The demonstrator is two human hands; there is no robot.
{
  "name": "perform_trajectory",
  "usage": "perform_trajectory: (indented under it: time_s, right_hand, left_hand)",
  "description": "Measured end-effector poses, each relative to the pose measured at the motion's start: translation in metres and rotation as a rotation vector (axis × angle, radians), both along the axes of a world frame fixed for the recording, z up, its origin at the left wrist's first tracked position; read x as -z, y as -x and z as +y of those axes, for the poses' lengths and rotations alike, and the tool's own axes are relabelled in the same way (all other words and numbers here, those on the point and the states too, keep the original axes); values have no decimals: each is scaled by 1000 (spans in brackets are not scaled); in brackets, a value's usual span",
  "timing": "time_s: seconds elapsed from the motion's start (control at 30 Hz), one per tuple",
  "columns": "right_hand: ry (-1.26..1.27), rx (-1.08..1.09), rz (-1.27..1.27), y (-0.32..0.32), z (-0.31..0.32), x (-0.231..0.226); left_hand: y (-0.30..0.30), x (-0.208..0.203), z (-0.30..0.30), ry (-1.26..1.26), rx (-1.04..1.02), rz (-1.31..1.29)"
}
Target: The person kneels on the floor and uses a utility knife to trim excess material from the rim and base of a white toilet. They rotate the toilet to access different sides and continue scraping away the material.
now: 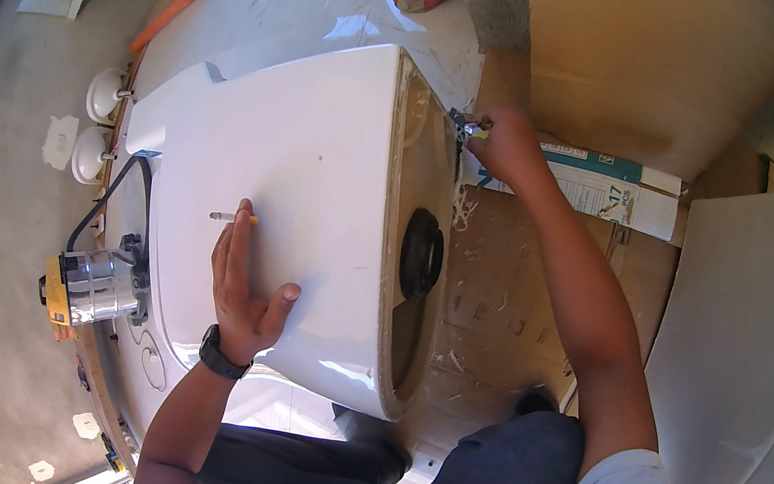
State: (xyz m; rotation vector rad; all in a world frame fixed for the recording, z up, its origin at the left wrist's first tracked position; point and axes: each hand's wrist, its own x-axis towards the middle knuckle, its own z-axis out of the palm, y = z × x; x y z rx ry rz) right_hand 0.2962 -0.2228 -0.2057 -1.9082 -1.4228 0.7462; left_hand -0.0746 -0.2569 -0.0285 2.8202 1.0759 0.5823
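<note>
A white ceramic toilet (289, 156) lies on its side in front of me, its hollow base facing right. In the base opening sits a black rubber outlet ring (421, 256). My left hand (246, 291) rests on the toilet's smooth side, fingers stretched out, with a lit cigarette (234, 218) between them. At the far corner of the base rim, my right hand (507, 145) grips a small dark and yellow-green tool, apparently a utility knife (466, 125). Its tip is at the rim, though contact is hard to make out. Pale stringy sealant scraps (462, 208) hang below the hand.
Cardboard (520, 294) strewn with scraps covers the floor right of the base. A printed carton (608, 191) lies behind it, beneath a large brown board (647, 70). A white curved fixture (758, 331) stands at right. At left are a steel-drum vacuum (102, 286) and an orange pipe (167, 17).
</note>
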Motion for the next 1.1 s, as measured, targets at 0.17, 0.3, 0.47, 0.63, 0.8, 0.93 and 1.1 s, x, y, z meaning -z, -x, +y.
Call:
perform_trajectory:
  time_s: [0.17,0.3,0.47,0.63,0.8,0.93,1.1]
  right_hand:
    - [198,234,1102,-2,-12,14]
    - [149,290,1142,6,-17,25]
    - [22,423,1164,16,-19,39]
    - [-154,427,867,62,-21,66]
    - [-369,522,674,94,-14,71]
    - [-434,539,528,100,-15,62]
    - [-458,574,536,101,-12,59]
  left_hand:
    - [0,0,-1,-6,-9,23]
    - [-1,0,-1,4,-9,12]
    - [-2,-1,-2,26,-10,-2]
    - [-5,-2,-4,36,-7,1]
    - [-7,-2,-4,44,11,-24]
    - [-5,0,-3,48,14,-34]
    - [-6,0,-3,47,10,-38]
